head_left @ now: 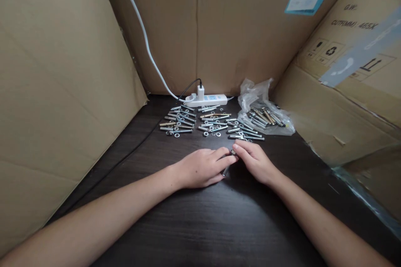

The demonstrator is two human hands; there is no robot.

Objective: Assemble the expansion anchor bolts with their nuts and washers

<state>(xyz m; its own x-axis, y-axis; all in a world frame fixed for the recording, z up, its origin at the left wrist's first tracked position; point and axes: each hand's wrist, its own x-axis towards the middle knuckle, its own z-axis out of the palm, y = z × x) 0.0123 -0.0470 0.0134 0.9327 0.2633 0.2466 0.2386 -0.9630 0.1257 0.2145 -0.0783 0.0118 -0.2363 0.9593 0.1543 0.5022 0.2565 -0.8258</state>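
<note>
The steel bolt (226,171) is between the two hands, above the near-middle of the dark tabletop (200,225), tilted with its shank pointing down toward the near side.

From where I stand, a cardboard panel (56,91) closes off the left, and a black cable (134,149) crosses the table beside it. The left hand (202,167) comes next, fingers curled round the bolt's shank. Beyond it, at the far side, bolts, nuts and washers lie in loose clusters: a left one (183,127), a middle one (214,124) and a right one (247,132). A white power strip (216,100) sits behind them. The right hand (255,162) has its thumb and forefinger closed on the bolt's far end, where a bright nut-like piece shows. Past the right cluster, an open clear plastic bag (285,129) holds more bolts, and a printed carton (341,104) walls off the right.

For good handling, I'd hold the shank firmly in the left fingers, let the right fingertips do the fine work in line with the bolt, and stay low over the table so loose parts can't roll away.
</note>
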